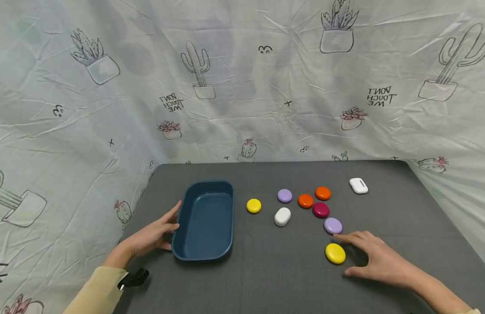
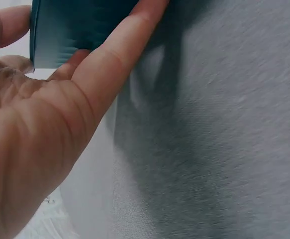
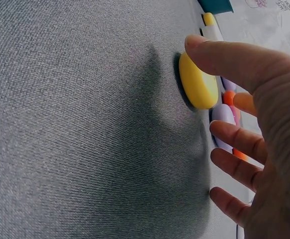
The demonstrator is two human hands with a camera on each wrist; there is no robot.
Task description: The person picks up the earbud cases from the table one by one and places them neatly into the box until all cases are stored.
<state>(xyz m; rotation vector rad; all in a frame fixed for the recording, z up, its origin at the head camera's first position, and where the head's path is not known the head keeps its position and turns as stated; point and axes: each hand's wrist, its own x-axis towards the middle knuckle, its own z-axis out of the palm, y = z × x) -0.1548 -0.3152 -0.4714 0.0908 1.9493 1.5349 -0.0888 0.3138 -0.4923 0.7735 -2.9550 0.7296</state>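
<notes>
At the left, a dark blue rectangular tray (image 1: 203,226) lies with its open top facing up. My left hand (image 1: 156,235) holds its left wall, with the fingers (image 2: 120,45) spread against the side; the fingertips are partly hidden in the left wrist view. My right hand (image 1: 377,259) hovers low over the right side of the table, thumb and fingers apart and nothing between them. Its fingertips are close to a lilac round piece (image 1: 333,226) and a glossy yellow round piece (image 1: 335,254). In the right wrist view the thumb overlaps that yellow piece (image 3: 199,84).
Other glossy round pieces lie about mid-table: yellow (image 1: 254,206), lilac (image 1: 285,196), two orange (image 1: 305,201) and one crimson (image 1: 321,210). A white oval piece (image 1: 282,216) sits among them. A white earbud case (image 1: 358,186) is farther back. A printed curtain (image 1: 242,87) hangs behind.
</notes>
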